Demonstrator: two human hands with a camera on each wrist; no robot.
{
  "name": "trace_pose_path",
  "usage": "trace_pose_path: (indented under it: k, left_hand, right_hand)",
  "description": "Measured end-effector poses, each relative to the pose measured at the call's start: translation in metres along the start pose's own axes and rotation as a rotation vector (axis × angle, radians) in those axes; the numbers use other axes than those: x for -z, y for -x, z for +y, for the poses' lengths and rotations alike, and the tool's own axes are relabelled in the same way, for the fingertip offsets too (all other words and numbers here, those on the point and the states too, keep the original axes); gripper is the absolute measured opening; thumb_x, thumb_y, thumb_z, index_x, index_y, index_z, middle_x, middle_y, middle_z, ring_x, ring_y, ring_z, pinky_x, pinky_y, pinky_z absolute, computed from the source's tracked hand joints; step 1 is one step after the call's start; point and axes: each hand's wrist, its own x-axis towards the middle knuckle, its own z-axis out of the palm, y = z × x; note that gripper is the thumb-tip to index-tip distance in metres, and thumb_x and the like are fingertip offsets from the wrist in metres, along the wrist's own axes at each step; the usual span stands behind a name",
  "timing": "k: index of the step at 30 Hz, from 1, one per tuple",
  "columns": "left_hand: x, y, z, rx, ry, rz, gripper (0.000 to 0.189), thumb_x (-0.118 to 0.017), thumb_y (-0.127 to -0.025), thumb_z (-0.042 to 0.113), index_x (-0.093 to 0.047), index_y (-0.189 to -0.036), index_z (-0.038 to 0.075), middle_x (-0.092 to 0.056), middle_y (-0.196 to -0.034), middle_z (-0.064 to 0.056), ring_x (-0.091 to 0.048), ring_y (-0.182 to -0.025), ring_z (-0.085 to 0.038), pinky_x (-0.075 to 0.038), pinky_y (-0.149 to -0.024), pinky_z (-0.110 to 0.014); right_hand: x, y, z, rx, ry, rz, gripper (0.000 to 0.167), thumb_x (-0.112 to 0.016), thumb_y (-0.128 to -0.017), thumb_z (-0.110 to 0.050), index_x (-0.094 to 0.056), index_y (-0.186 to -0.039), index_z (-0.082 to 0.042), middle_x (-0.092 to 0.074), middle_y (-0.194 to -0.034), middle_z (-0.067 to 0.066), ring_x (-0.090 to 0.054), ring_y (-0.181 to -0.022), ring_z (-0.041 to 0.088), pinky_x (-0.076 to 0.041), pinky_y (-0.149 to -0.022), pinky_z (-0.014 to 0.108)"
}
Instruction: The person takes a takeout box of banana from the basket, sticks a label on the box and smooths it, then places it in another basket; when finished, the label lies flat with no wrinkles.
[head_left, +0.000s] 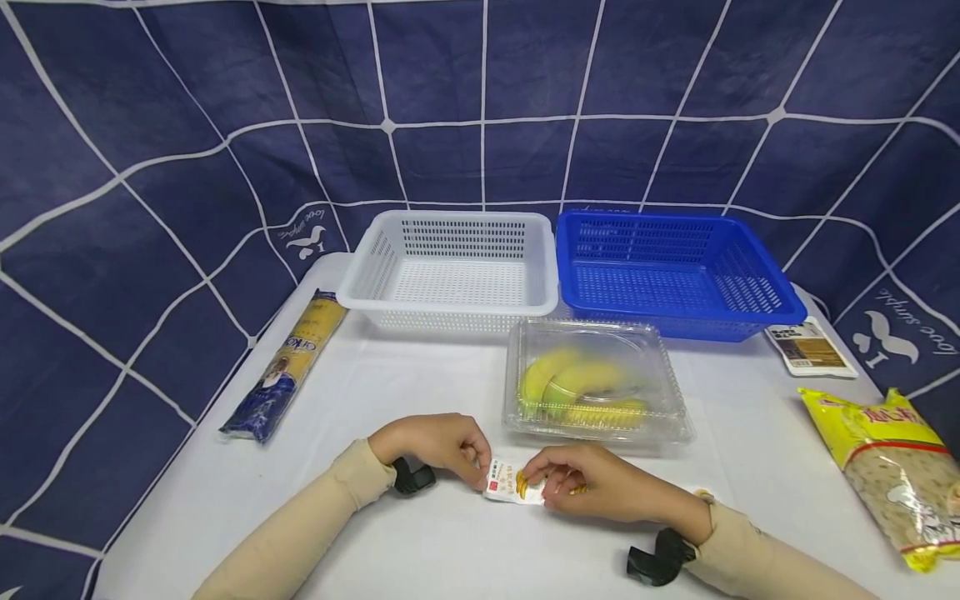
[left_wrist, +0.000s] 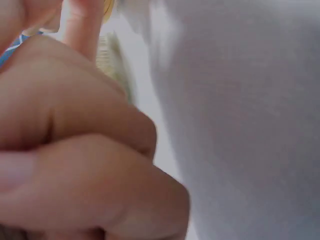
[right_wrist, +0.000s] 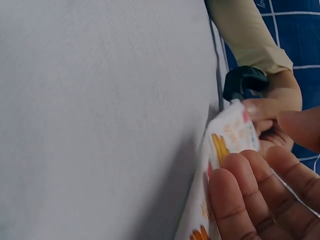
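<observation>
A white strip (head_left: pixel 508 482) printed with bananas and lettering lies low over the table between the two hands. My left hand (head_left: pixel 442 446) pinches its left end between thumb and fingers. The right hand (head_left: pixel 600 483) reaches over the rest of the strip and hides part of it. In the right wrist view its fingers (right_wrist: pixel 240 195) touch the strip (right_wrist: pixel 232 132), relaxed, with the thumb apart from them. The left wrist view is filled by curled fingers (left_wrist: pixel 95 185). Just beyond the hands sits a clear lidded plastic box (head_left: pixel 660 417) with bananas (head_left: pixel 577 383) inside.
At the back stand a white basket (head_left: pixel 450 312) and a blue basket (head_left: pixel 675 321), side by side. A noodle pack (head_left: pixel 288 367) lies at the left edge. On the right are a small flat packet (head_left: pixel 813 350) and a yellow-ended bag (head_left: pixel 892 467). Dark-blue checked cloth (head_left: pixel 480 83) surrounds the table.
</observation>
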Motion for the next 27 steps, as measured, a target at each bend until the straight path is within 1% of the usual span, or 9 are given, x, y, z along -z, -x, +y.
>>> trace_pose_path:
  k: [5, 8, 10, 15, 18, 22, 24, 27]
  left_hand:
    - [0.002, -0.002, 0.001, -0.084, 0.068, -0.030, 0.006, -0.078, -0.095, 0.000, -0.076, -0.090, -0.003, -0.034, -0.056, 0.012, -0.026, -0.054, -0.002, -0.023, -0.055, -0.019]
    - [0.000, -0.004, 0.002, -0.137, 0.102, -0.025, 0.008, -0.077, -0.097, 0.000, -0.074, -0.093, -0.007, -0.035, -0.056, 0.013, -0.026, -0.053, -0.002, -0.023, -0.055, -0.019]
    - [-0.001, -0.005, 0.002, -0.162, 0.116, -0.013, 0.008, -0.076, -0.097, 0.000, -0.074, -0.095, -0.008, -0.036, -0.057, 0.013, -0.026, -0.054, -0.001, -0.023, -0.055, -0.019]
    - [-0.004, -0.007, 0.004, -0.182, 0.127, 0.019, 0.005, -0.076, -0.096, -0.002, -0.076, -0.099, -0.007, -0.039, -0.058, 0.013, -0.029, -0.054, -0.001, -0.024, -0.055, -0.019]
    - [-0.006, -0.008, 0.005, -0.189, 0.134, 0.019, 0.007, -0.077, -0.096, -0.002, -0.076, -0.099, -0.008, -0.039, -0.058, 0.013, -0.029, -0.054, -0.001, -0.024, -0.054, -0.019]
    - [-0.009, -0.009, 0.006, -0.192, 0.147, 0.012, 0.004, -0.076, -0.096, -0.003, -0.076, -0.097, -0.006, -0.039, -0.058, 0.013, -0.029, -0.054, -0.001, -0.024, -0.055, -0.019]
    - [-0.009, -0.009, 0.006, -0.192, 0.146, 0.015, 0.000, -0.076, -0.096, -0.003, -0.076, -0.096, -0.003, -0.038, -0.058, 0.013, -0.029, -0.055, -0.001, -0.025, -0.055, -0.019]
    - [-0.008, -0.008, 0.006, -0.188, 0.127, 0.021, 0.003, -0.077, -0.096, -0.001, -0.075, -0.095, 0.000, -0.036, -0.058, 0.012, -0.029, -0.055, -0.002, -0.025, -0.057, -0.019]
  right_hand:
    - [-0.009, -0.009, 0.006, 0.018, -0.034, 0.020, 0.028, -0.074, -0.100, 0.000, -0.068, -0.127, 0.003, -0.076, -0.115, 0.014, -0.069, -0.096, 0.003, -0.063, -0.082, 0.029]
    - [-0.015, -0.013, 0.008, 0.038, -0.060, 0.043, 0.028, -0.076, -0.099, -0.002, -0.067, -0.126, 0.002, -0.076, -0.112, 0.015, -0.071, -0.094, 0.004, -0.064, -0.081, 0.030]
    - [-0.018, -0.016, 0.007, 0.047, -0.082, 0.057, 0.028, -0.078, -0.099, -0.003, -0.067, -0.124, 0.002, -0.076, -0.110, 0.016, -0.072, -0.091, 0.006, -0.064, -0.079, 0.031]
    - [-0.024, -0.020, 0.003, 0.034, -0.113, 0.116, 0.026, -0.082, -0.097, -0.008, -0.066, -0.115, 0.000, -0.075, -0.101, 0.013, -0.070, -0.085, 0.006, -0.063, -0.075, 0.030]
    - [-0.027, -0.022, 0.001, 0.021, -0.108, 0.155, 0.024, -0.085, -0.094, -0.009, -0.066, -0.108, -0.002, -0.074, -0.094, 0.005, -0.069, -0.081, 0.005, -0.062, -0.072, 0.028]
    - [-0.030, -0.025, 0.001, 0.010, -0.086, 0.192, 0.023, -0.087, -0.092, -0.009, -0.065, -0.099, -0.005, -0.069, -0.089, -0.002, -0.067, -0.078, 0.004, -0.060, -0.069, 0.025]
    - [-0.030, -0.025, 0.000, 0.007, -0.080, 0.207, 0.021, -0.085, -0.092, -0.008, -0.065, -0.096, -0.006, -0.067, -0.087, -0.003, -0.065, -0.076, 0.003, -0.058, -0.067, 0.023]
    - [-0.030, -0.024, -0.001, 0.010, -0.077, 0.222, 0.016, -0.081, -0.094, -0.003, -0.065, -0.093, -0.005, -0.065, -0.085, -0.006, -0.062, -0.075, 0.002, -0.055, -0.065, 0.020]
